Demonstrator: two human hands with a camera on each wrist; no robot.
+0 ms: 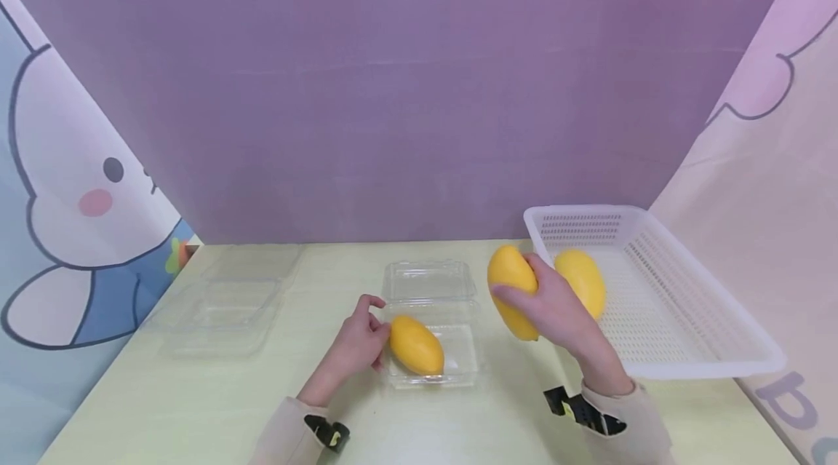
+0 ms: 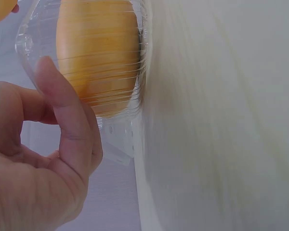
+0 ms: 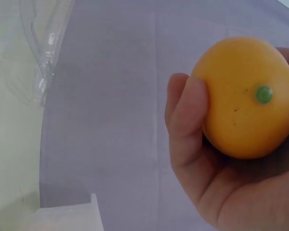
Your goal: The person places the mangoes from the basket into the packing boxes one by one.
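My right hand [image 1: 556,305] holds a yellow mango [image 1: 511,290] above the table, between the clear container and the white basket. In the right wrist view, its fingers curl round this mango [image 3: 245,101], whose green stem spot faces the camera. A second mango [image 1: 416,346] lies in the front half of an open clear plastic clamshell container [image 1: 463,352], its lid [image 1: 428,281] folded back. At the container's left side, my left hand [image 1: 356,345] pinches the rim. The left wrist view shows its fingertips [image 2: 48,72] at the clear wall beside the mango [image 2: 96,48].
On the right stands a white perforated plastic basket [image 1: 681,334], with another mango [image 1: 581,281] at its left side. More clear containers [image 1: 222,312] sit on the left of the pale table [image 1: 327,268]. Behind it rises a purple backdrop [image 1: 419,123].
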